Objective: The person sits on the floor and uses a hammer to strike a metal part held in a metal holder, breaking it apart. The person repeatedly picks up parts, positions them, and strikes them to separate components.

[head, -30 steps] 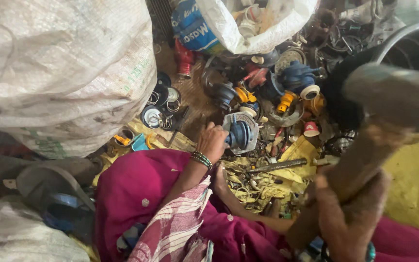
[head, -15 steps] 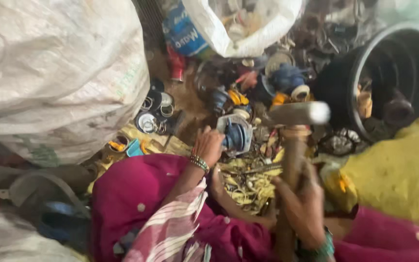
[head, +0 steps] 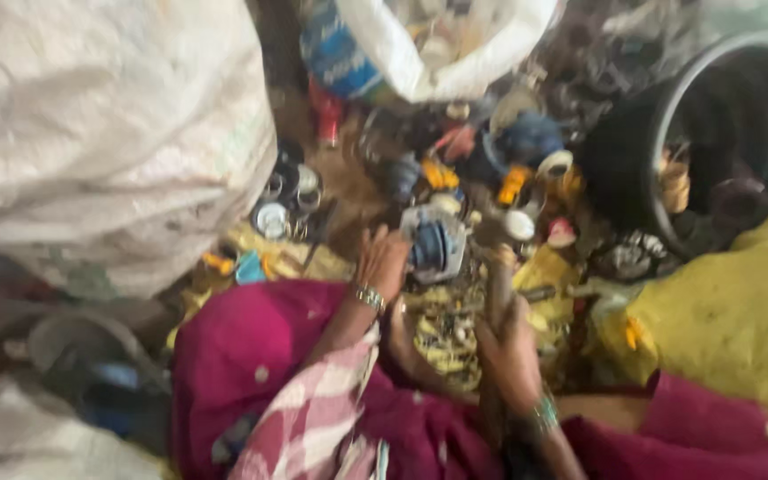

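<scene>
I'm seeing my left hand (head: 382,260) still pressing the blue-and-grey part (head: 436,245) on the floor mid-heap, while my right hand (head: 510,351), fist clenched round the hammer (head: 496,293), has swung it down beside that part

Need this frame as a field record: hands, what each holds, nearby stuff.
left hand: steadies a round grey and blue metal part on the ground
right hand: grips a wooden hammer handle; the head is blurred, down by the part
ground: scrap pile of small mixed pieces, yellow, blue and red
upper left: large white sack
upper right: black tub lying on its side
right: yellow cloth
image quality: motion blur, fine detail unclear
</scene>
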Demonstrator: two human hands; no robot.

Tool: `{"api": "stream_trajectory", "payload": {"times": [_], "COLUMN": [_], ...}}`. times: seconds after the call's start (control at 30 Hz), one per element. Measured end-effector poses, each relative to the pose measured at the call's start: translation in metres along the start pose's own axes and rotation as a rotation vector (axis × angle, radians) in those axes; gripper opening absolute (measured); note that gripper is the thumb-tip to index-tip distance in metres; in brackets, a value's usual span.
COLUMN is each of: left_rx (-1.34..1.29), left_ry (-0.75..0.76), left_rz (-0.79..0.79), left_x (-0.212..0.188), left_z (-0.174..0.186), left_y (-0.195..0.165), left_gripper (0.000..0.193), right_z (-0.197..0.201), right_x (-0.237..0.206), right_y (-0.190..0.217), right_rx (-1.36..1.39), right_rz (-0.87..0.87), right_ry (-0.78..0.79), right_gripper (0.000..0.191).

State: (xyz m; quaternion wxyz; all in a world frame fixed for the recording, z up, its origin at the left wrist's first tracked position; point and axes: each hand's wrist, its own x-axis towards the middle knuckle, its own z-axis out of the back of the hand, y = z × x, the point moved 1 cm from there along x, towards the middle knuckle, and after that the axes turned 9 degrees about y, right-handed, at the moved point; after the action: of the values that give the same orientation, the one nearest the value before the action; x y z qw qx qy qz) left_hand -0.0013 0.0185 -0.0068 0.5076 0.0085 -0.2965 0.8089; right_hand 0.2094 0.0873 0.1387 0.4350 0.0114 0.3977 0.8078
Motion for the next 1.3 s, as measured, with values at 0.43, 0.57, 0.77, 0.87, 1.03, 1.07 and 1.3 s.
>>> {"api": "stream_trajectory", "payload": {"times": [0.43, 0.57, 0.77, 0.87, 1.03, 1.07, 1.3], "left_rx": [-0.037, -0.023, 0.018, 0.096, 0.014, 0.006, -0.001], "left_ry": [0.25, 0.256, 0.21, 0.182, 0.302, 0.32, 0.323], "left_rz": [0.076, 0.072, 0.021, 0.013, 0.025, 0.049, 0.161], "left_x": [-0.001, -0.003, -0.003, -0.002, -0.004, -0.004, -0.002], "left_z": [0.025, 0.017, -0.005, -0.007, 0.005, 0.009, 0.03], "left_y": [-0.013, -0.009, 0.0, 0.002, -0.004, -0.006, -0.012], "left_gripper": [0.019, 0.019, 0.012, 0.011, 0.027, 0.026, 0.1], "right_z": [0.11, 0.078, -0.014, -0.008, 0.017, 0.021, 0.039], "right_x": [-0.102, -0.065, 0.015, 0.012, -0.014, -0.019, -0.01], "right_y": [0.062, 0.037, -0.042, -0.06, -0.026, -0.016, 0.012], "right_rx": [0.432, 0.071, -0.12, 0.122, 0.197, 0.253, 0.467], "right_rz": [0.582, 0.281, 0.06, -0.006, 0.166, 0.156, 0.237], "right_ry": [-0.439, -0.343, 0.021, -0.033, -0.106, -0.087, -0.192], "right_gripper": [0.034, 0.04, 0.045, 0.046, 0.051, 0.048, 0.042]}}
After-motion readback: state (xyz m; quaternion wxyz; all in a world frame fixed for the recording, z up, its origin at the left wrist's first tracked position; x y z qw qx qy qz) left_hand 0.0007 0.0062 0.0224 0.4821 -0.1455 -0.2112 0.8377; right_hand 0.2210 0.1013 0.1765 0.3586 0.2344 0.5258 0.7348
